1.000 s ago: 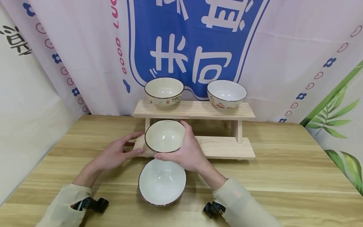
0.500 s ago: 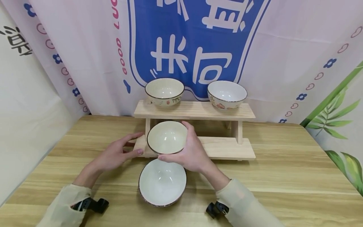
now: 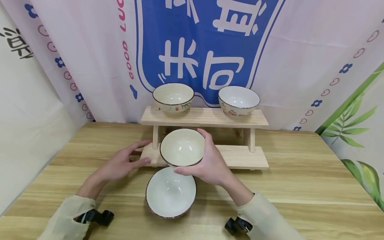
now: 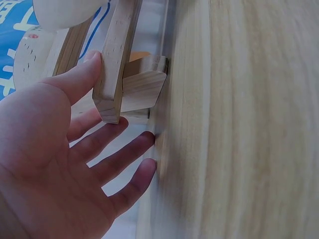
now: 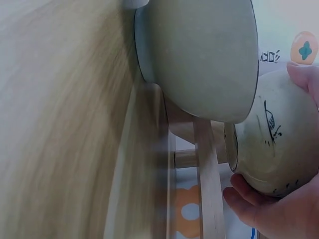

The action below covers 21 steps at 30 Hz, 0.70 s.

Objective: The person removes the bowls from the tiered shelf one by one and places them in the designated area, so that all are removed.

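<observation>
My right hand (image 3: 213,168) grips a cream bowl (image 3: 181,148) with a dark rim, thumb at its near side and fingers round its right side. The bowl is tilted towards me and overlaps the lower shelf of the wooden stand (image 3: 244,156). In the right wrist view small dark drawings show on the held bowl's outer wall (image 5: 281,132). My left hand (image 3: 118,165) is at the left end of the lower shelf. Its thumb lies against the board (image 4: 112,74), with the other fingers spread loosely below the board's end.
A larger white bowl (image 3: 171,195) with a dark rim stands on the table (image 3: 300,190) in front of the stand. On the upper shelf are a cream bowl (image 3: 173,98) at left and a white bowl (image 3: 239,100) at right. A printed curtain (image 3: 300,66) hangs behind.
My right hand has moved the cream bowl to the right and slightly towards me. The left hand stays at the shelf's end.
</observation>
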### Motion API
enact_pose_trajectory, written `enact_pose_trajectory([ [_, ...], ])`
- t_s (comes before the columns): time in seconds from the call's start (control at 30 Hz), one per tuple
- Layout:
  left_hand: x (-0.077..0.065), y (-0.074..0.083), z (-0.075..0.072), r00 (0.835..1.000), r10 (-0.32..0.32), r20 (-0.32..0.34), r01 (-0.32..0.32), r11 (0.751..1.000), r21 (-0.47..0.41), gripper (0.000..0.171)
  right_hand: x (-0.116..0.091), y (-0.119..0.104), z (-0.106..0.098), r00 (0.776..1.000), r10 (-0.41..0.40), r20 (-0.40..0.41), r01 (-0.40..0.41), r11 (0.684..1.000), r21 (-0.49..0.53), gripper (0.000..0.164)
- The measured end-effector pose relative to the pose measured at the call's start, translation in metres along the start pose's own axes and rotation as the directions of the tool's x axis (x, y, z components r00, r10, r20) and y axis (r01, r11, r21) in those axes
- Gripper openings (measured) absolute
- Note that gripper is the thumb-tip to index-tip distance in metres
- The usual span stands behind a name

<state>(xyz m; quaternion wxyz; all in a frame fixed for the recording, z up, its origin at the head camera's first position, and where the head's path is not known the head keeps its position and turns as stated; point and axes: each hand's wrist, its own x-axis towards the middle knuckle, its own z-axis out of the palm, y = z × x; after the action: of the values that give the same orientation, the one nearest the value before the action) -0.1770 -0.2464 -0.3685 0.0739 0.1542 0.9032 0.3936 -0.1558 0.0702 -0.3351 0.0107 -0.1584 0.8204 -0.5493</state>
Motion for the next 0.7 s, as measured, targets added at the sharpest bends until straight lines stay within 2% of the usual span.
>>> enact_pose_trajectory([
  [0.23,-0.001,0.001,-0.001,1.000,0.003,-0.001,-0.003,1.000,0.002,0.072,-0.007,0.004,-0.007,1.000,0.028,-0.004,-0.028,0.999,-0.023,0.133],
  [0.7,-0.001,0.000,0.000,1.000,-0.003,-0.005,0.003,1.000,0.021,0.072,-0.018,0.008,-0.022,1.000,0.001,-0.006,-0.001,1.000,-0.004,0.133],
])
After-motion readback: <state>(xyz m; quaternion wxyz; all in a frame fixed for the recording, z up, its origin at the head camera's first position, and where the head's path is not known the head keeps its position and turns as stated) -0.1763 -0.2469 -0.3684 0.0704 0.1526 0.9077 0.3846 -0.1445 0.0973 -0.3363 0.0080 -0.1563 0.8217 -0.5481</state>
